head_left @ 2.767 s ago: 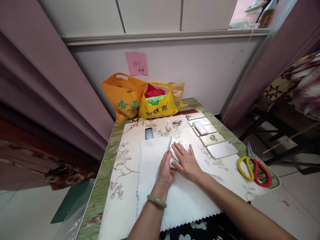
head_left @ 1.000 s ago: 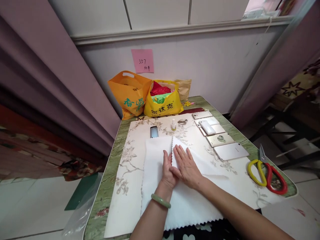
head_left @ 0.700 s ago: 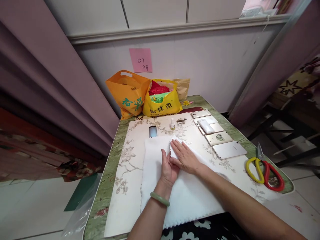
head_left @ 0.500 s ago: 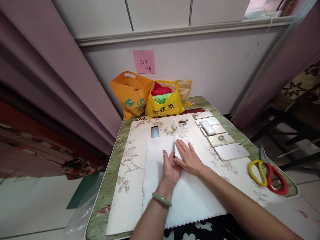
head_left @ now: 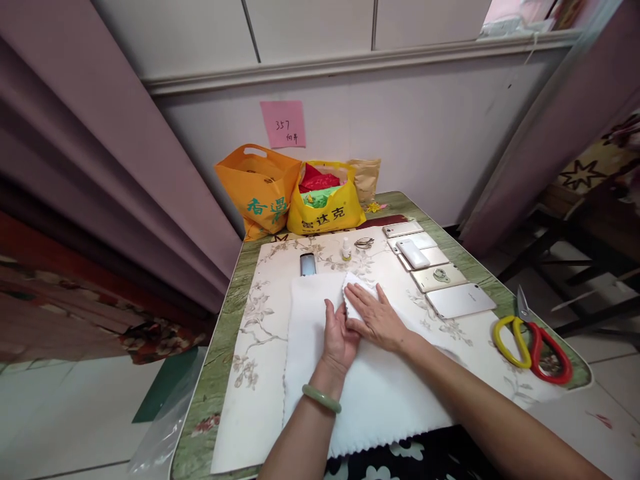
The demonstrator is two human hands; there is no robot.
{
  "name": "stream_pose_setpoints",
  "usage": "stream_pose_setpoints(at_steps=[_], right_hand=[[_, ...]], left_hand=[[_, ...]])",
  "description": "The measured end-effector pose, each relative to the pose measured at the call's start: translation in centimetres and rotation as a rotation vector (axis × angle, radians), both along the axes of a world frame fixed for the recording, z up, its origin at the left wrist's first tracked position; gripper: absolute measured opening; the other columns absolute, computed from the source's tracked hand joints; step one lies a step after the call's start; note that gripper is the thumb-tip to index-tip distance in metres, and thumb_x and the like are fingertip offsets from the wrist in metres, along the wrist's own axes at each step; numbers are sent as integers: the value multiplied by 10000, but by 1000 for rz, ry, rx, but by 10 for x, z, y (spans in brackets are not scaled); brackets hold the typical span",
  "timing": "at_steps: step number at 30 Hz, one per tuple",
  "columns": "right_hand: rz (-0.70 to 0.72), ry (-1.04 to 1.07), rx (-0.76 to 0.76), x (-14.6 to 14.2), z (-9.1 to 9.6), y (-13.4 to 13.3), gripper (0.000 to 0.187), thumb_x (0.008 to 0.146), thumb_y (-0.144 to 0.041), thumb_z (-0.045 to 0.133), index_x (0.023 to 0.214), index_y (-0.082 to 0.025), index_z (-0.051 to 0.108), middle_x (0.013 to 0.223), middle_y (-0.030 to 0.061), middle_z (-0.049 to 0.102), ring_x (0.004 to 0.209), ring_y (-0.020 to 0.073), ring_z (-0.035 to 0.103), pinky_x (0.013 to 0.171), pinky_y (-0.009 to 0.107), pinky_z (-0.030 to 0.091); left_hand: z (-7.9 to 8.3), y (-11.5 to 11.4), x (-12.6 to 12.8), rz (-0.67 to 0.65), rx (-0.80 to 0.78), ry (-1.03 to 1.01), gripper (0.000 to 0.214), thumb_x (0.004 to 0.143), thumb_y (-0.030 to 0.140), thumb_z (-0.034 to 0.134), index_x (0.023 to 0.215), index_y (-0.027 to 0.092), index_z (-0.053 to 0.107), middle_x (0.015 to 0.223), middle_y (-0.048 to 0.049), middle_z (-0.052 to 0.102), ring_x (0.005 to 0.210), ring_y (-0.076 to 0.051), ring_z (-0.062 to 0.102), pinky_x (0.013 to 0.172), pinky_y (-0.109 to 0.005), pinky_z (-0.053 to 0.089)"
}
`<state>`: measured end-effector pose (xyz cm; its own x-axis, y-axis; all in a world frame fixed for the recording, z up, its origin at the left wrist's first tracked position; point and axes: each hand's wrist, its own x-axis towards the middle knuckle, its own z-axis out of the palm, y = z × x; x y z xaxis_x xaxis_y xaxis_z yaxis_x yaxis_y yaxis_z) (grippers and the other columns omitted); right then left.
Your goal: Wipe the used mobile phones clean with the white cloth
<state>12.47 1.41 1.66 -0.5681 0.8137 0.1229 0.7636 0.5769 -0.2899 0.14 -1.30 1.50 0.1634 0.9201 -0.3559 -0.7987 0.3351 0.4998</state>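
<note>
A large white cloth (head_left: 390, 400) with a scalloped edge lies spread before me. Above it, a smaller white cloth (head_left: 351, 312) with a dark-stitched edge is pressed between my hands. My right hand (head_left: 375, 317) lies over this small cloth, its fingers long and close together. Palm upward, my left hand (head_left: 340, 337) supports it from below with the thumb raised; its fingers pass out of sight, so whatever they hold is hidden. Just beyond the large cloth is a dark-edged phone (head_left: 308, 265) with a bluish face.
A small bottle (head_left: 347, 251) and eyeglasses (head_left: 364, 243) sit farther back. Several phones (head_left: 461, 301) line the right side, near large scissors (head_left: 533, 347) with yellow and red handles. An orange bag (head_left: 260, 193) and a yellow bag (head_left: 327, 217) stand against the wall.
The whole view has shifted slightly. My right hand and the small cloth have moved a little to the left; my left hand stays almost in place beneath.
</note>
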Motion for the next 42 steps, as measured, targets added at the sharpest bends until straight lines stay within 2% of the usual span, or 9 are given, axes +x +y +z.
stream_pose_setpoints(at_steps=[5,11,17,21,26,31,35,39,42], right_hand=[[-71,-4,47,11,-4,-8,742,960,-612,228,1534,-158,112,1567,123,216,1451,268,180,1148,597,16],[87,36,115,9,-7,-51,801,942,-616,299,1538,-141,53,1572,126,198,1451,284,175,1152,584,-47],[10,17,52,2,-4,-7,675,979,-555,225,1537,-203,83,1573,90,212,1444,271,206,1140,609,-7],[-54,-16,70,9,-7,10,731,967,-586,235,1535,-186,9,1566,115,229,1444,282,202,1134,619,21],[-19,39,184,18,-13,-31,807,942,-624,287,1540,-152,18,1565,148,216,1441,311,200,1143,607,-3],[136,87,120,12,-5,-62,884,895,-703,312,1537,-138,88,1556,151,234,1427,313,241,1136,603,-95],[98,114,22,5,3,-40,739,934,-654,289,1525,-223,177,1544,89,292,1418,277,276,1114,618,-143],[-28,95,-16,8,3,-12,627,974,-579,261,1517,-271,197,1543,69,300,1423,280,266,1110,660,-50],[-110,69,14,15,0,-14,660,968,-584,273,1527,-256,148,1547,90,284,1424,298,259,1105,674,4]], left_hand=[[4,-1,0,-21,62,-21,691,822,698,445,1208,157,632,1242,-149,638,1199,-304,552,1013,-398,433],[-4,-1,-2,80,-183,190,660,800,742,421,1067,201,687,1271,-92,628,1336,-275,422,1122,-361,305],[1,0,-2,-18,-22,0,586,848,634,484,1215,198,618,1307,-95,602,1215,-258,543,1044,-363,414],[1,0,-1,-28,24,-77,649,839,621,511,1274,144,581,1197,-148,656,1084,-281,615,962,-390,469],[0,0,0,43,20,-101,607,841,617,510,1229,161,611,1190,-140,663,1126,-282,597,977,-393,449],[3,0,-2,73,-147,-9,545,795,630,572,1080,174,662,997,-81,710,946,-231,659,898,-352,494],[2,0,-3,58,-183,-4,521,796,625,576,1009,158,663,1010,-97,698,978,-243,658,886,-354,508],[0,0,-1,17,-39,-50,542,841,595,534,1157,165,631,1183,-127,661,1111,-262,612,944,-361,483],[1,0,0,-14,51,-73,593,853,611,497,1217,157,610,1209,-144,653,1138,-283,597,975,-390,463]])
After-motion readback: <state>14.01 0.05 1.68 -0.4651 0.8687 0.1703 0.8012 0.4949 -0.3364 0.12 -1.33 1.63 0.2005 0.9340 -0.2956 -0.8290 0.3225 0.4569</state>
